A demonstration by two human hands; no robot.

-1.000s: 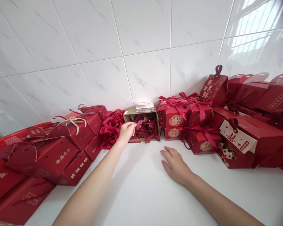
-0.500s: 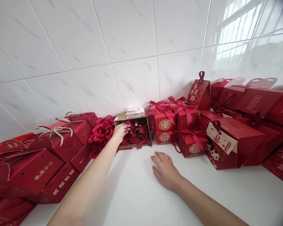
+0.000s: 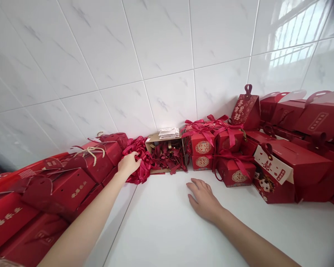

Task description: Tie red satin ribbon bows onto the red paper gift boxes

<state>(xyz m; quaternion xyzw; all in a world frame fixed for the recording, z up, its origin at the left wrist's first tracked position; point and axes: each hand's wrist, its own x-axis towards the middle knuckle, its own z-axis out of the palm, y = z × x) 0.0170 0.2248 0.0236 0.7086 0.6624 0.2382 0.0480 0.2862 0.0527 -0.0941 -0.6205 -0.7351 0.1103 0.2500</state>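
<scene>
My left hand (image 3: 129, 163) reaches over a crumpled heap of crimson ribbon (image 3: 141, 171), its fingers apart and resting at the left side of the heap; the fingertips are partly hidden. Right of the ribbon, an open cardboard box (image 3: 152, 139) lies with its mouth facing me, filled with dark red strap-like pieces (image 3: 168, 157). On the white tabletop (image 3: 161, 222), my right hand (image 3: 203, 198) lies palm down with fingers spread, holding nothing. It is nearest to the small red gift boxes with ribbon bows (image 3: 202, 144).
Folded papers (image 3: 169, 132) sit on top of the cardboard box. Red gift boxes with rope handles (image 3: 69, 189) crowd the left side. More red boxes (image 3: 295, 159) are stacked on the right, one with a white tag (image 3: 272, 165). Behind stands a tiled wall (image 3: 172, 89).
My left hand has moved from the box of dark red pieces leftward to the ribbon heap. My right hand stays on the tabletop. The view has turned slightly left.
</scene>
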